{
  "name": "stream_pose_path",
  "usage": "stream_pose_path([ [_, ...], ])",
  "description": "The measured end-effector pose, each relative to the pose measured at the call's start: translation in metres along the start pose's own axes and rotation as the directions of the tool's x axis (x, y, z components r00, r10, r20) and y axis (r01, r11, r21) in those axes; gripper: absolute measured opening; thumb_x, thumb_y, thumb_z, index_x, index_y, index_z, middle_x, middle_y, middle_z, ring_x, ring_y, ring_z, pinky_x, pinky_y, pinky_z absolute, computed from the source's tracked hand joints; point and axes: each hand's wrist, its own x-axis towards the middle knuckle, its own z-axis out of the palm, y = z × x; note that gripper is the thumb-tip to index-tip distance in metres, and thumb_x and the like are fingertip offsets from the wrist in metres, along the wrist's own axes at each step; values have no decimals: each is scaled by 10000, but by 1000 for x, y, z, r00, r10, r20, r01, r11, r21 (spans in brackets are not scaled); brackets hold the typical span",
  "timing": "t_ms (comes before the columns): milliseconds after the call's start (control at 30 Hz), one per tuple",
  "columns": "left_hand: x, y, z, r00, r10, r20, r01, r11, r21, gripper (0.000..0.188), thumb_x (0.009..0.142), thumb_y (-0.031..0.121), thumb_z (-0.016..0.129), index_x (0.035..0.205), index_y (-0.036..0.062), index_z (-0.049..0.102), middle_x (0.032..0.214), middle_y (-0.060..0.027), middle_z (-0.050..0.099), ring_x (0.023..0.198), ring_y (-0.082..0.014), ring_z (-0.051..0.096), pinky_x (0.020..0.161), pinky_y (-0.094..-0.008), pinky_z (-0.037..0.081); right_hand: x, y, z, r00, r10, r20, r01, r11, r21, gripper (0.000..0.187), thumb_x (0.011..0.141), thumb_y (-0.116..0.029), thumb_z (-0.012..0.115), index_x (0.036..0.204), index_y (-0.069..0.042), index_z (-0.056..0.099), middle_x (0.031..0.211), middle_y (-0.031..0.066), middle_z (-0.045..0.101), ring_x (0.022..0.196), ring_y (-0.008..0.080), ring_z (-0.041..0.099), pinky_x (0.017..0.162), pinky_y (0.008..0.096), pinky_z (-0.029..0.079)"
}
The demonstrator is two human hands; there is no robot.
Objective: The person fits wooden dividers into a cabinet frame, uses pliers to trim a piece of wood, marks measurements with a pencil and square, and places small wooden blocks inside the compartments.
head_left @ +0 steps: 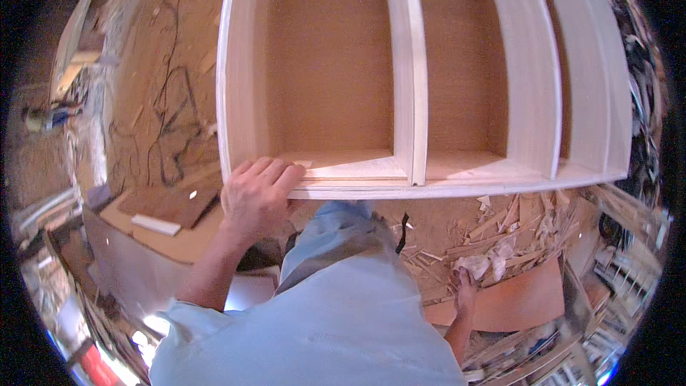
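Observation:
A large pale wooden cabinet carcass [421, 100] lies before me with its open compartments facing up and brown panels at their backs. My left hand [261, 184] is closed over its near left corner, fingers bent over the edge board and the thumb side toward the inside. Down at my right side, well away from the cabinet, is my right hand [465, 290]. Its fingers are drawn together at a crumpled white piece [474, 265], which looks like cloth or paper and seems to be in their grip.
Dark cable [171, 78] trails over the dusty floor at left. Brown boards [168, 204] and a white strip [156, 225] lie lower left. Wood offcuts [493, 225] litter the floor at right, beside an orange-brown sheet [522, 298]. Another person [50, 118] is far left.

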Motion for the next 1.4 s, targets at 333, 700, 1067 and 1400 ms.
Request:
stream_pose_path([
  [333,8,13,7,998,-37,-45,43,990,136,468,542,376,841,908,130,684,865,1,696,772,-197,677,651,-370,489,130,-130,-191,971,-233,61,236,970,-59,500,999,-370,600,1405,-86,531,1258,84,635,1090,260,629,885,382,525],
  [700,-21,69,29,919,-285,-273,377,841,389,791,892,502,726,1462,28,448,1404,-196,547,1338,-397,490,1125,-523,379,124,-473,-359,137,-481,-866,886,451,-111,318,1011,-258,620,1227,-27,649,1004,37,667,739,100,534,634,243,455],
  [1067,93,367,115,675,-412,-613,582,807,99,677,1020,347,582,1490,-53,302,1486,-250,392,1379,-406,389,1162,-528,292,181,-700,-372,73,-996,43,914,49,-402,263,991,-225,639,1152,-20,677,987,92,705,912,228,670,838,378,537],
  [1400,239,480,117,608,-315,-729,390,918,-70,670,1035,468,492,1419,-74,411,1368,-247,468,1321,-410,432,1129,-541,315,252,-805,-54,309,-435,846,572,-625,-531,276,908,-191,643,1114,-35,741,1113,215,728,1027,372,718,828,471,596],
])
